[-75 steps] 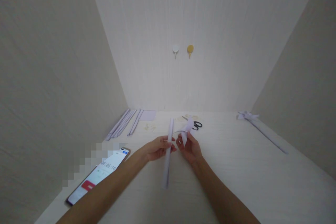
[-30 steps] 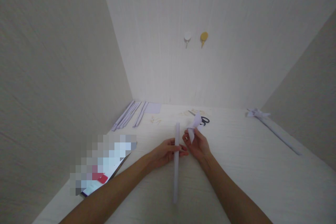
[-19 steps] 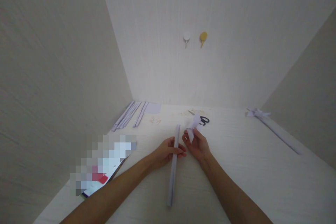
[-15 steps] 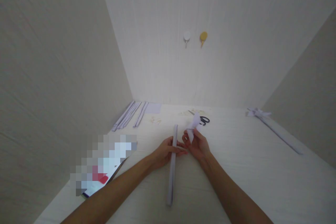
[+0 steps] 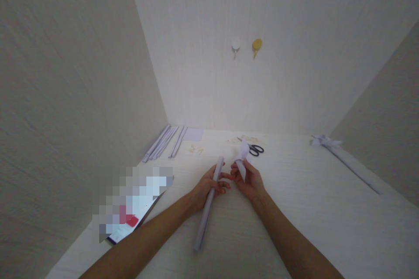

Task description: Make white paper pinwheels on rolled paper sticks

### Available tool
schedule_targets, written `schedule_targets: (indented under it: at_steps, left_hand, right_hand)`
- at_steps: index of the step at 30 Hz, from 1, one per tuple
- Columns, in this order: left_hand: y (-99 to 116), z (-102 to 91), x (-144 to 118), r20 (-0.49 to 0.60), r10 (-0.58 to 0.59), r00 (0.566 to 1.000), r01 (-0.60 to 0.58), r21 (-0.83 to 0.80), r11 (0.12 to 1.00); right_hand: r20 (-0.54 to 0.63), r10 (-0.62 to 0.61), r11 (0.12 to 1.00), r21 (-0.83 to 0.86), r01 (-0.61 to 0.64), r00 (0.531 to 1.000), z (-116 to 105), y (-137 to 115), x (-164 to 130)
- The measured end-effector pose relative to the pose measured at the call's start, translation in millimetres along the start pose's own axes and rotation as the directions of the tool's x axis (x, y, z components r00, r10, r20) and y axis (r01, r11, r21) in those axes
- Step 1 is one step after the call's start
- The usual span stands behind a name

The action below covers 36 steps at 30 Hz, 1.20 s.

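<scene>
A long paper tube (image 5: 207, 207) is gripped near its far end by the left hand (image 5: 209, 185), fingers wrapped round it, so that it slants from mid-desk back toward the near edge, its lower end resting on or just above the desk (image 5: 310, 209). The grip sits high, apparently to keep the top of the tube steady next to the other hand. The right hand (image 5: 250, 181) is closed on a small folded paper piece (image 5: 241, 161), pinched by thumb and fingers and held just beside the tube's top; the two hands nearly touch. The piece looks creased and pointed, pale lilac like the tube, which is smooth and tightly rolled.

More rolled tubes (image 5: 163, 143) lie side by side in the far left corner, a flat sheet (image 5: 193, 134) beside them. Black-handled scissors (image 5: 253, 149) lie toward the far edge, beyond the hands. A finished stick with a paper bow (image 5: 340, 154) lies along the right edge. A phone (image 5: 134, 209) lies at the left edge. The desk and walls are pale, fine-grained board.
</scene>
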<state>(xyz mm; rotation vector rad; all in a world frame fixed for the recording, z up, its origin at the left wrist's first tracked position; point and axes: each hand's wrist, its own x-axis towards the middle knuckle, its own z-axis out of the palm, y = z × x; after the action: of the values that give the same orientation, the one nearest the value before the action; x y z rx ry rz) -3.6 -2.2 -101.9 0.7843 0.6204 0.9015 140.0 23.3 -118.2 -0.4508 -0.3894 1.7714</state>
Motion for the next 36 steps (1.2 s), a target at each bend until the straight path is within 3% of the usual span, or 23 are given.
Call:
schedule_targets:
  at_steps: [4, 13, 24, 31, 36]
  left_hand:
    - [1.1, 1.2, 0.2, 0.002, 0.007, 1.000, -0.007, -0.001, 1.000]
    - [1.0, 2.4, 2.1, -0.118, -0.004, 0.993, 0.007, 0.022, 1.000]
    - [-2.5, -4.5, 6.6, -0.116, -0.045, 0.992, 0.022, -0.189, 0.982]
    - [3.1, -10.0, 7.5, -0.069, -0.094, 0.993, 0.064, -0.358, 0.931]
    - [6.6, -11.7, 6.7, -0.041, -0.111, 0.993, 0.079, -0.472, 0.878]
  right_hand:
    - [-0.005, 0.013, 1.000, 0.014, -0.012, 1.000, -0.6, -0.7, 0.7]
    - [-0.028, 0.016, 0.999, 0.031, -0.015, 0.999, -1.0, -1.1, 0.5]
    - [-0.092, -0.042, 0.997, -0.069, 0.036, 0.995, 0.6, -2.1, 1.3]
    - [-0.151, -0.255, 0.932, -0.302, 0.201, 0.955, 6.4, 1.6, 3.3]
    - [-0.129, -0.479, 0.762, -0.552, 0.338, 0.869, 3.8, 8.8, 6.0]
